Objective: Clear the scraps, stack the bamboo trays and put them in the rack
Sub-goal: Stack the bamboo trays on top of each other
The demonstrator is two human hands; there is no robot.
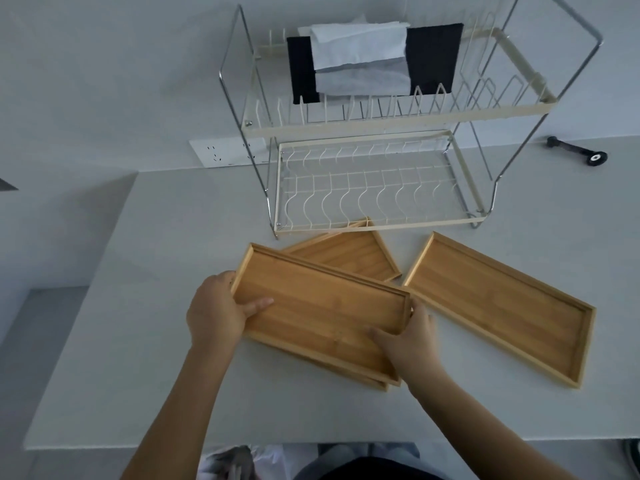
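Note:
A bamboo tray [322, 303] lies at the middle of the white table, resting on another tray [349, 374] whose edge shows below it. My left hand [216, 308] grips its left end, thumb inside the tray. My right hand [410, 337] grips its near right corner. A third tray [349, 254] lies behind, partly under the held one. A fourth tray [502, 306] lies apart to the right. The two-tier wire rack [377, 223] stands behind the trays, its lower tier empty.
Black and white cloths [367, 60] hang in the rack's upper tier. A black tool [576, 150] lies at the back right of the white table [156, 341]. A wall socket [225, 152] sits left of the rack. A bag [235, 462] shows below the table's near edge.

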